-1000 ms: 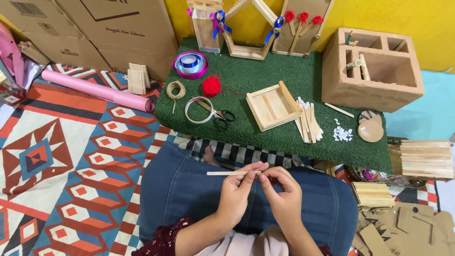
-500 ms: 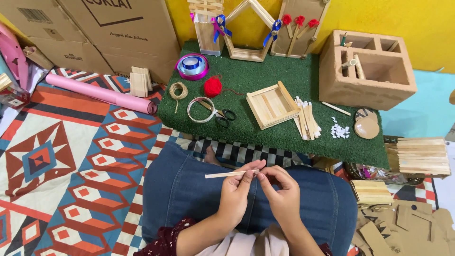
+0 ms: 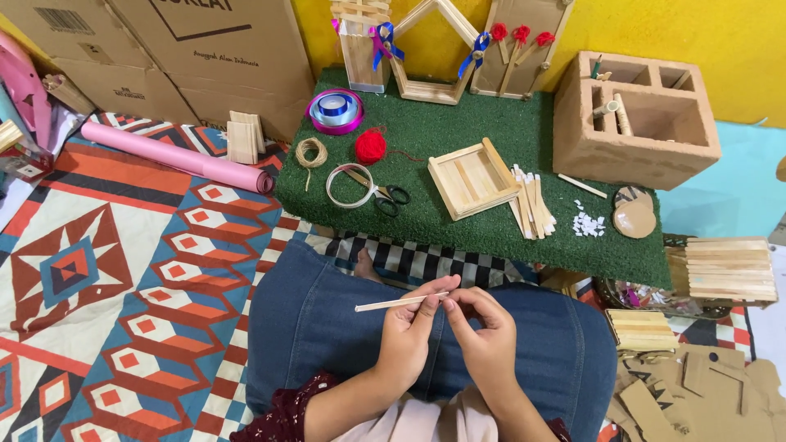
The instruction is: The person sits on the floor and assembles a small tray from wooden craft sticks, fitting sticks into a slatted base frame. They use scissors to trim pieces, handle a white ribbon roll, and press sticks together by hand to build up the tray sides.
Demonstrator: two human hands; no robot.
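1. We observe the wooden stick (image 3: 401,302) slightly more tilted than a second ago: its free left end now sits lower than the pinched end, where earlier it lay almost level.
2. We note the left hand (image 3: 409,336) with fingers reaching higher along the stick.
3. We see the view shifted: the green mat (image 3: 458,131) appears slightly lower in the picture.

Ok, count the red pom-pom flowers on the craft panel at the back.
3, side by side along the top of the wooden panel against the yellow wall: left flower, middle flower, right flower. The red yarn ball on the green mat isn't counted.
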